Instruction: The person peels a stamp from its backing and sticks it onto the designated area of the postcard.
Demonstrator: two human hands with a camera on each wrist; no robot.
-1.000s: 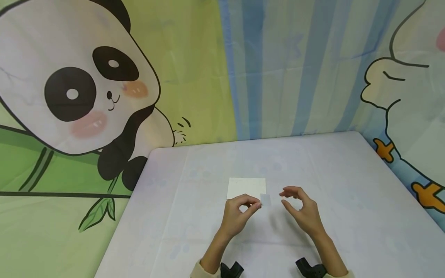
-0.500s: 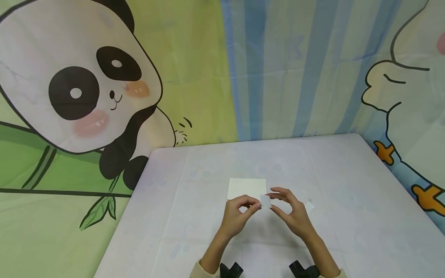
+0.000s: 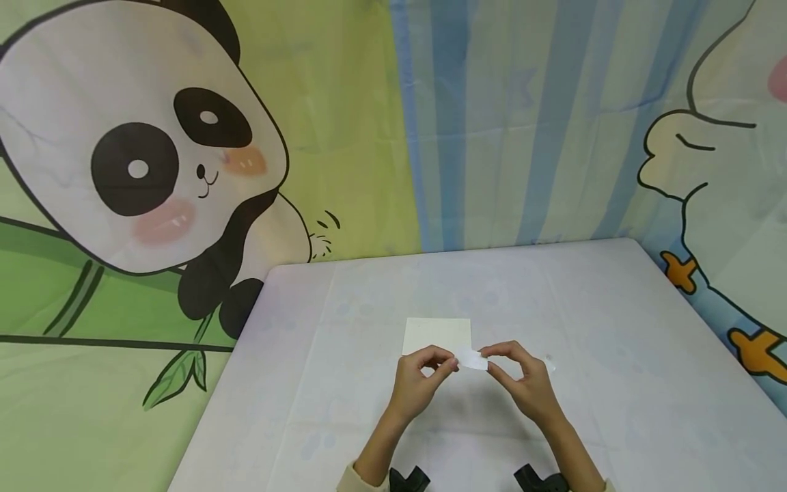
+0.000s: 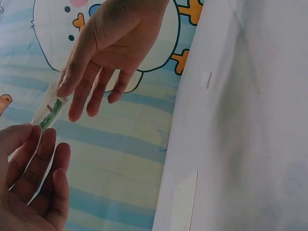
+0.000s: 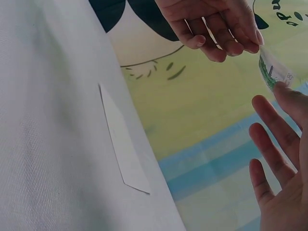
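Above the table, a small stamp point(image 3: 472, 360) hangs between both hands, its plain white back facing the head view and slightly bent. My left hand point(image 3: 418, 383) pinches its left edge between thumb and forefinger. At the opposite edge, the thumb and forefinger of my right hand point(image 3: 531, 386) pinch it too. The wrist views show the stamp's point(image 5: 273, 70) printed face, with a green picture and small digits. Behind the hands lies a white rectangular card or envelope point(image 3: 436, 333) on the table, its front edge partly covered by the left hand.
A small clear scrap point(image 3: 549, 362) lies on the table just right of the right hand. The white-covered table point(image 3: 344, 424) meets a printed cloth backdrop point(image 3: 344, 137) at its back and sides. Each wrist carries a black camera mount point(image 3: 408, 480).
My right hand has moved left from apart and now pinches the stamp's right edge. The stamp has tilted and bent. My left hand has kept its pinch almost in place.
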